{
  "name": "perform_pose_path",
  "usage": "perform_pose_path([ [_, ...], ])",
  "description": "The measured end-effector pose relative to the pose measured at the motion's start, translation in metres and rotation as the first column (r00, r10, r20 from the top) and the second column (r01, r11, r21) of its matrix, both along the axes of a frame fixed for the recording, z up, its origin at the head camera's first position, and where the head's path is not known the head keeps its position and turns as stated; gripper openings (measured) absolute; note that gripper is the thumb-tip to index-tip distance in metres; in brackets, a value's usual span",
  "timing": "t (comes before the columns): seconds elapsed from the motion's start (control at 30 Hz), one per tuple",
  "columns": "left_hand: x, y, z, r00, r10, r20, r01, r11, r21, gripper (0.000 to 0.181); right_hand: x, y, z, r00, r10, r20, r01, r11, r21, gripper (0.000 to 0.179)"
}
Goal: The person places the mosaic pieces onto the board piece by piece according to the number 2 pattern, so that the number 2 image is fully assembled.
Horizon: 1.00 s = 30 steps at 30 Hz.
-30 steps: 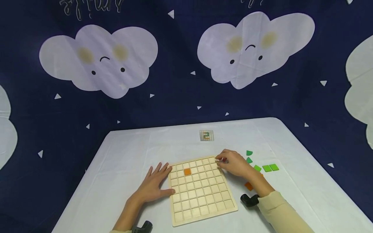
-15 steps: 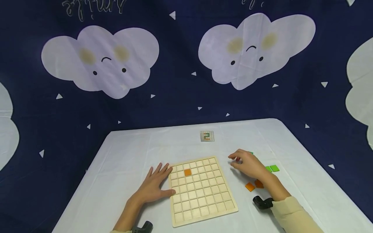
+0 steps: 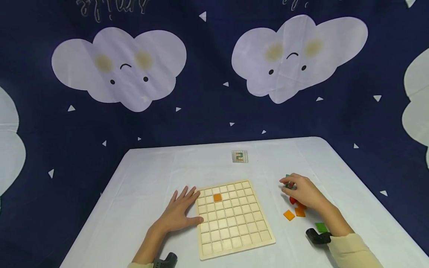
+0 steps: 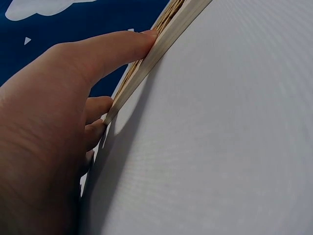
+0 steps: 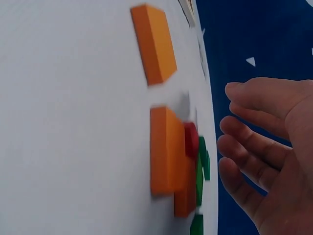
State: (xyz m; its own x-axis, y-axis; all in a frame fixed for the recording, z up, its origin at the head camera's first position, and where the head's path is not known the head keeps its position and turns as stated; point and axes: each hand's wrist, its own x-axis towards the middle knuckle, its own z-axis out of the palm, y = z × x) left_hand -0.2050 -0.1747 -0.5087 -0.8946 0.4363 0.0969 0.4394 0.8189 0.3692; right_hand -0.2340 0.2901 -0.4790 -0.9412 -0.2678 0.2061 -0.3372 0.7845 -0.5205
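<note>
while splayed left hand (image 3: 176, 213) touches pale gridded board (image 3: 234, 220), orange square (image 3: 217, 197) inset, right hand (image 3: 305, 191) loosely parted

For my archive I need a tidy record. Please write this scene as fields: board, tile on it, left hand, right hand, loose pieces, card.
board: pale, gridded, flat on the white table
orange tile: on the board, toward its far edge
left hand: fingers spread, touching the board's left edge
right hand: near the loose pieces, fingers loosely curved, gripping nothing
loose pieces: orange, green, red; right of the board
card: small, patterned, beyond the board
</note>
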Motion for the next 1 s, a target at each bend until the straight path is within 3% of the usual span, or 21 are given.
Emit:
perform_pose_path([
  [0.33, -0.002, 0.002, 0.002, 1.000, 0.012, 0.007, -0.012, 1.000, -0.005, 0.097, 0.008, 0.024, 0.000, 0.998, -0.050, 0.025, 0.050, 0.999, -0.005, 0.030],
  [0.6, -0.003, 0.001, 0.003, 1.000, 0.013, 0.009, -0.013, 1.000, -0.015, 0.097, 0.013, 0.035, 0.000, 0.996, -0.089, 0.018, 0.088, 0.995, 0.052, 0.031],
  [1.0, 0.000, 0.000, 0.004, 0.999, 0.012, 0.033, -0.012, 1.000, -0.014, 0.096, 0.016, 0.038, -0.004, 0.997, -0.073, 0.031, 0.070, 0.994, 0.088, 0.025],
])
